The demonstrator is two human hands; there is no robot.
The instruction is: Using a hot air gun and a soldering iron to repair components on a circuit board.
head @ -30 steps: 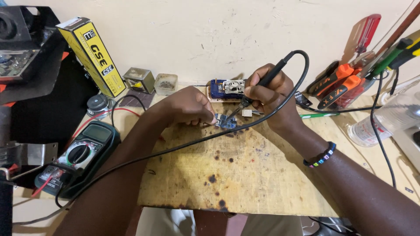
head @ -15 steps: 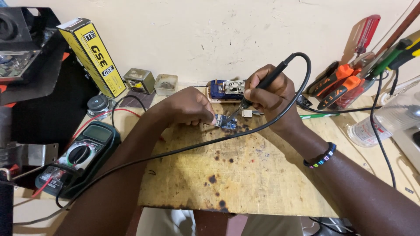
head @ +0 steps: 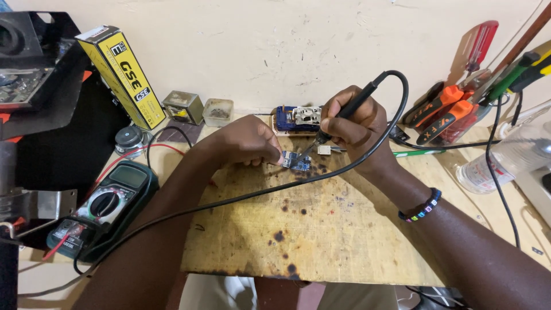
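Now | left hand (head: 248,140) pinches small blue board (head: 295,162) | right hand (head: 351,123) grips soldering iron (head: 347,112)

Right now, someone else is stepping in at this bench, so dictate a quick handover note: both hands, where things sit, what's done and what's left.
Left hand: fingertips pin the small blue circuit board to the scorched wooden board.
Right hand: grips the black soldering iron, tip down at the small board's upper edge.
Nearby: multimeter at left, a second blue module by the wall, a small white part beside the work.
Done: board placed and held.
Left: I cannot tell whether the joint is finished; check it before lifting.
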